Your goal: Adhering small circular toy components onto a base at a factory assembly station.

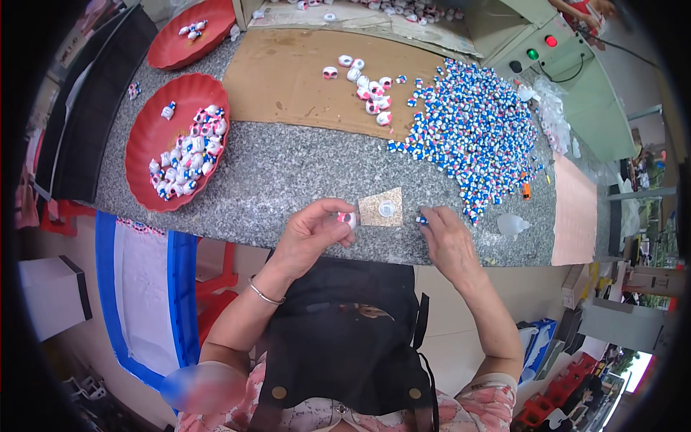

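Note:
Between the thumb and fingers of my left hand (312, 232) is a small white figurine head (346, 219) with dark and pink markings. My right hand (448, 243) pinches a tiny blue-and-white figurine body (422, 219) at its fingertips. The two pieces are apart. Between my hands, on the grey speckled worktop (288, 162), lies a tan speckled pad (371, 212) bearing a small round clear cap-like dish (387, 208). Beyond my right hand spreads a big heap of blue-and-white bodies (479, 133). Several loose white heads (371, 90) rest on the brown cardboard (288, 79).
A red scalloped tray (140, 173) at left holds joined figurines; another red tray (162, 54) stands behind it. A translucent squeeze bottle (511, 225) and an orange object (526, 191) lie at right. A cabinet with lit buttons (542, 48) stands at the back right.

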Available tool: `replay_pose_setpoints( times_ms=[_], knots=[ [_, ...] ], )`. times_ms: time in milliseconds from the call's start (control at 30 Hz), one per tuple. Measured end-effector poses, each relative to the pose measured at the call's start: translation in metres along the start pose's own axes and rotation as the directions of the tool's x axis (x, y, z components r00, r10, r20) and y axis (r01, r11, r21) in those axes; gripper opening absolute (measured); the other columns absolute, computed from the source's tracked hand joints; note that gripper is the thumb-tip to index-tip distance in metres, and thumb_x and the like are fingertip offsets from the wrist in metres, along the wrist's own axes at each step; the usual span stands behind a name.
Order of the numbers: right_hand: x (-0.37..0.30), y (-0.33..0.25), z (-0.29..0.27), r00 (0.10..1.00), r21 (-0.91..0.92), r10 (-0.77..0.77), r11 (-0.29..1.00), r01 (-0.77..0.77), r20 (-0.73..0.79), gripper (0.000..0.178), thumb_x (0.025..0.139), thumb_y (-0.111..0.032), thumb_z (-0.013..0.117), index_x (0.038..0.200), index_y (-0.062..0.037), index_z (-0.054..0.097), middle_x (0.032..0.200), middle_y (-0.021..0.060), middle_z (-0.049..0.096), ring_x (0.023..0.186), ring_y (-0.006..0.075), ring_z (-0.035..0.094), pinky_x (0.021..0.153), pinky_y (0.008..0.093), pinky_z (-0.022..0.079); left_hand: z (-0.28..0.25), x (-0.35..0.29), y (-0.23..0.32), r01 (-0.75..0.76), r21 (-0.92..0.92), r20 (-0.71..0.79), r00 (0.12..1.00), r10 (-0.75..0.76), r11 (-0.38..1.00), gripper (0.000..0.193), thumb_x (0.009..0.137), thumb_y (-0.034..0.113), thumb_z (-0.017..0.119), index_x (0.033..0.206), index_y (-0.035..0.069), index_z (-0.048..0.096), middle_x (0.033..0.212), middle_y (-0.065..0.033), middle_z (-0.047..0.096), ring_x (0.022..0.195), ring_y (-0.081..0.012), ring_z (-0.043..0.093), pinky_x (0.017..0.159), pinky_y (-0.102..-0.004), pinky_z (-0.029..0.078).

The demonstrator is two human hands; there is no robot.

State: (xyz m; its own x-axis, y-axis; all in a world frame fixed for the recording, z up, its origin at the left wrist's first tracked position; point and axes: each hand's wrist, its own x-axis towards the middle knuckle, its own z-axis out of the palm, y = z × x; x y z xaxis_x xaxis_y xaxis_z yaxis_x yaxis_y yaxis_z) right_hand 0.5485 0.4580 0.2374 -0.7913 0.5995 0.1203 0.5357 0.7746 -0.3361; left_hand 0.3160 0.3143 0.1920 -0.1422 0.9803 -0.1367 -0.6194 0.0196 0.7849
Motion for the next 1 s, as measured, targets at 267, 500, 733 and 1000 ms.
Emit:
replay_pose_setpoints(
  times_ms=[267,500,733,1000],
  knots=[
    [-0.009,0.013,0.017,0.990,0.113,-0.063,0.991,0.078,-0.125,0.026,0.082,0.006,0.065,0.106,-0.0019,0.062,0.103,0.0165,0.061,0.092,0.0367,0.063,0.077,0.0425,0.052,0.006,-0.004,0.004,0.034,-0.086,-0.022,0.999,-0.036,0.996,0.024,0.095,0.004,0.061,0.119,0.004,0.059,0.114,-0.0108,0.063,0.094,-0.0144,0.065,0.083,-0.0279,0.055],
    [0.008,0.007,-0.014,0.992,0.005,-0.071,0.997,0.071,0.101,0.022,0.084,0.005,0.062,0.104,-0.0023,0.064,0.094,0.0168,0.062,0.087,0.0363,0.065,0.072,0.0420,0.052,0.004,-0.001,-0.006,0.009,-0.153,0.016,1.000,-0.006,0.988,0.029,0.095,0.006,0.062,0.124,0.005,0.058,0.115,-0.0102,0.063,0.103,-0.0172,0.064,0.091,-0.0306,0.054],
    [0.017,0.008,-0.009,0.988,-0.060,-0.063,0.996,0.072,0.139,0.020,0.083,0.001,0.065,0.103,-0.0023,0.068,0.087,0.0161,0.065,0.080,0.0358,0.066,0.066,0.0403,0.052,-0.002,-0.008,0.004,-0.014,-0.112,-0.036,0.999,0.010,0.994,0.026,0.095,0.005,0.062,0.120,0.003,0.060,0.120,-0.0117,0.063,0.103,-0.0170,0.064,0.091,-0.0310,0.053],
    [0.020,-0.005,-0.010,0.998,0.207,0.054,0.976,-0.062,0.045,0.016,0.084,-0.002,0.070,0.100,-0.0006,0.070,0.086,0.0174,0.068,0.072,0.0321,0.067,0.064,0.0366,0.053,-0.012,-0.004,0.001,-0.006,-0.092,-0.033,0.999,0.003,0.996,0.029,0.093,0.001,0.062,0.122,0.001,0.059,0.119,-0.0114,0.064,0.104,-0.0165,0.064,0.093,-0.0314,0.052]
  ],
)
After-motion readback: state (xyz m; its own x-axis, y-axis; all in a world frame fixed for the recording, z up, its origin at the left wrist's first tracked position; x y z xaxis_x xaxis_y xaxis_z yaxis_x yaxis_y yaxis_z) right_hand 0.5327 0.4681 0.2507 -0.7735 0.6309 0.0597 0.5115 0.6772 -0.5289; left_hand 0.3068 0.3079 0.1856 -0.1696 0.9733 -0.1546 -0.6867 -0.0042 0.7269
